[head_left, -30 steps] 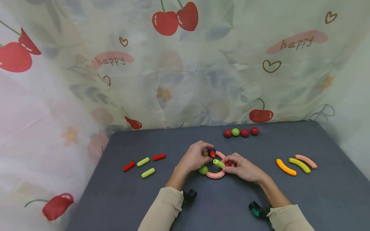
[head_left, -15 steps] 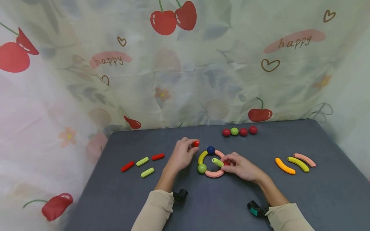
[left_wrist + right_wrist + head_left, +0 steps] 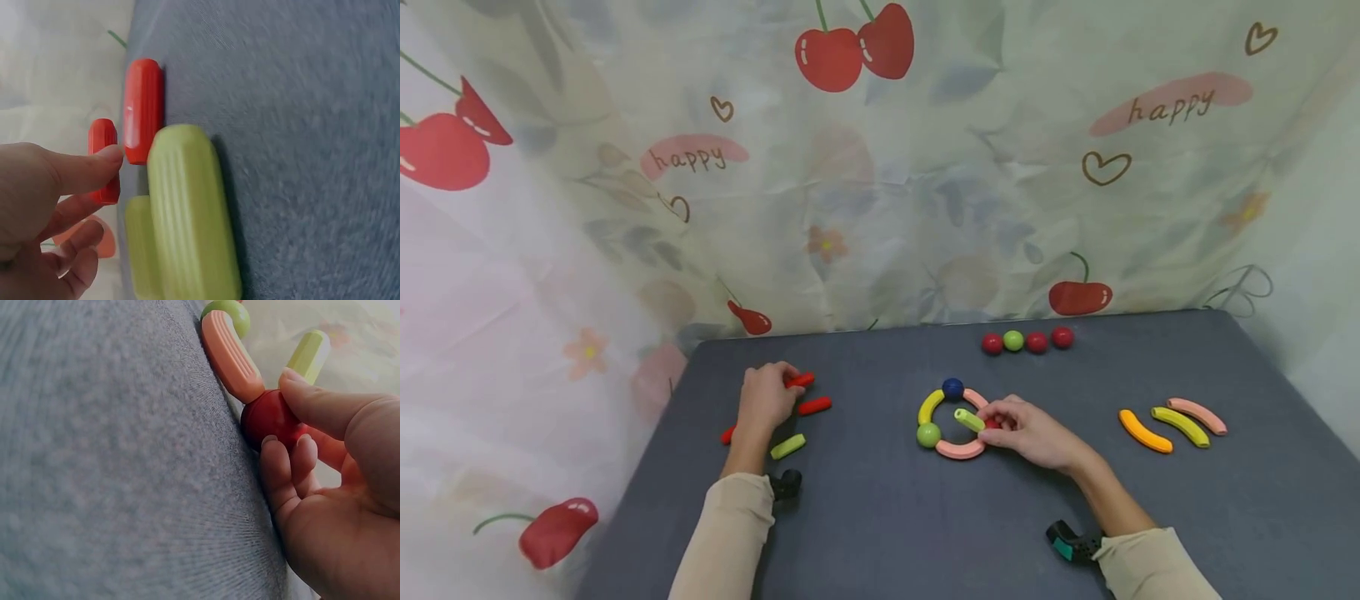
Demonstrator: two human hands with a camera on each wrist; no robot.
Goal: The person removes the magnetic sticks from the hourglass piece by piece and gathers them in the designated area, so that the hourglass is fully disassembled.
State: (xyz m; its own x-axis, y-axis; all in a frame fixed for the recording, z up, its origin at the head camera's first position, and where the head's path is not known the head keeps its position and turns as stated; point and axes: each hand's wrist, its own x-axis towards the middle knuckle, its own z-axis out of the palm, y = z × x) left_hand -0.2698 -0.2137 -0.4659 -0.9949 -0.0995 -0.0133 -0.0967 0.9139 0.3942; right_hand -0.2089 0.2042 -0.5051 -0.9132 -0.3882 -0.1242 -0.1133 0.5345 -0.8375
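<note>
At the table's left, my left hand (image 3: 767, 398) pinches a short red ribbed rod (image 3: 103, 134) between thumb and fingers. Beneath and beside that hand lie another red rod (image 3: 815, 406) and a light green rod (image 3: 787, 447); the forearm partly hides a further red one. My right hand (image 3: 1030, 429) pinches a light green rod (image 3: 311, 356), which points up and away from the table. Its other fingertips rest at a red ball (image 3: 269, 419), part of a ring with a blue ball (image 3: 952, 388), a green ball (image 3: 928, 434), a yellow curved piece (image 3: 929, 407) and pink curved pieces (image 3: 960, 450).
Red balls (image 3: 1037, 342) and one green ball (image 3: 1013, 341) line the back of the dark table (image 3: 880, 517). Off to the right lie orange (image 3: 1145, 432), yellow (image 3: 1180, 427) and pink (image 3: 1197, 416) curved pieces. A printed curtain hangs behind.
My left hand has carried the red rod from the ring leftward to the loose rods, uncovering the blue ball and yellow piece. The right hand has stayed in place with the light green rod.
</note>
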